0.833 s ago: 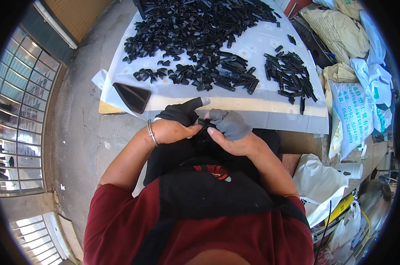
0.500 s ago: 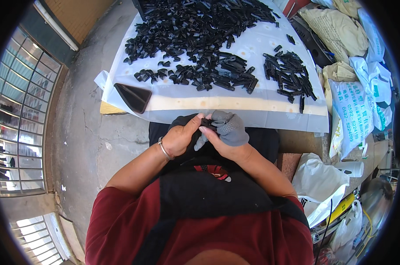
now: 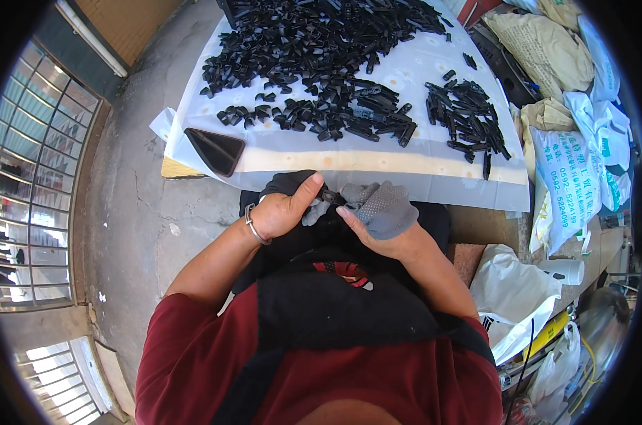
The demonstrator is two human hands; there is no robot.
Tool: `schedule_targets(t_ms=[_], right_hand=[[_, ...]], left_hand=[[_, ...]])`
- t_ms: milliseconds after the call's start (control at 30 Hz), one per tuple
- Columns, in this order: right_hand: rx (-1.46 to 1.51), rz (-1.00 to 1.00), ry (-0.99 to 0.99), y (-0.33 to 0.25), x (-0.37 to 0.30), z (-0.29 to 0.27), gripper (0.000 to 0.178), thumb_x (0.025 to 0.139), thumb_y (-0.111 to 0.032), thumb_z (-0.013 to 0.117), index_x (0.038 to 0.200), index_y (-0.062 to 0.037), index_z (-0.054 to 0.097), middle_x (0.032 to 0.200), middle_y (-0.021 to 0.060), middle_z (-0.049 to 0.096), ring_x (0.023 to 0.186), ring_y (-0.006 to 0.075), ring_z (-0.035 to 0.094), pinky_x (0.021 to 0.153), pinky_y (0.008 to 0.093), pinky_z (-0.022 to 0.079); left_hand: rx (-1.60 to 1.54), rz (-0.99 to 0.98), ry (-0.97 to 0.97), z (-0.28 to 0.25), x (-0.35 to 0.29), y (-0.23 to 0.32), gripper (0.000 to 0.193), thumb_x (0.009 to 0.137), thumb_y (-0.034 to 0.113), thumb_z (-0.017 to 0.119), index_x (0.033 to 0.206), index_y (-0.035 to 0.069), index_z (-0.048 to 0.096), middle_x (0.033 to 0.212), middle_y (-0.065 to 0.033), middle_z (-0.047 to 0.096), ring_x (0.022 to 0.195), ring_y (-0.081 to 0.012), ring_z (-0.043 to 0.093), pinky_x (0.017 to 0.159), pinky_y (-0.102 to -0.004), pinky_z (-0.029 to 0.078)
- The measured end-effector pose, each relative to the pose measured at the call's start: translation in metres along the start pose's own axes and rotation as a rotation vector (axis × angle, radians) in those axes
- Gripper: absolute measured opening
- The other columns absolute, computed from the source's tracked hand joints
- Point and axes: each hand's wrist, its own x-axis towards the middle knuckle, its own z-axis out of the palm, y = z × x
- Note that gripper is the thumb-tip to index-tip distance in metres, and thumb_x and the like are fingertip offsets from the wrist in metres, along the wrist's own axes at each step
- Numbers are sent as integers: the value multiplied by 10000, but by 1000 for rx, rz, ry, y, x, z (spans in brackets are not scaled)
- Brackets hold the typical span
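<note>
While the dark apron (image 3: 335, 308) fills the space nearest the camera, a small black part (image 3: 331, 197) sits just beyond it, above the lap, between the left hand (image 3: 282, 209) and the right hand (image 3: 384, 212). Both hands look drawn in narrowly around it, bare thumbs out, gloved fingers behind; exactly how each finger grips is hidden. Smooth plastic against fabric could slip, and a dropped part would be hard to spot against such dark clothing. Pressing hard with both thumbs so close could pinch skin.

Farther on, a pale sheet (image 3: 434, 190) hangs over the near edge of the surface (image 3: 175, 170); a snagged forearm might drag it, and the phone (image 3: 216, 151), lying close to that edge on the left, could go with it. Beyond, at right, a cluster of slim pieces (image 3: 466, 117) lies near the large black heap (image 3: 299, 57); a careless sweep might mix the two, their colours being so alike.
</note>
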Motion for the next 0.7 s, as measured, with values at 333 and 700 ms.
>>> schedule_targets(t_ms=[333,700], right_hand=[[-217,-32,41,0,-8,31,294,761,-237,592,1001,-68,573,901,95,589,841,300,537,718,407,413],[-85,60,-189,21,18,1,281,808,-249,548,972,-23,580,892,155,598,815,325,566,713,413,441]], left_hand=[[351,126,65,12,3,0,347,921,258,346,889,-7,568,862,-208,588,833,-365,550,719,-383,439],[704,-103,-76,-19,37,3,513,886,468,336,1041,29,552,921,-196,601,861,-347,569,759,-371,445]])
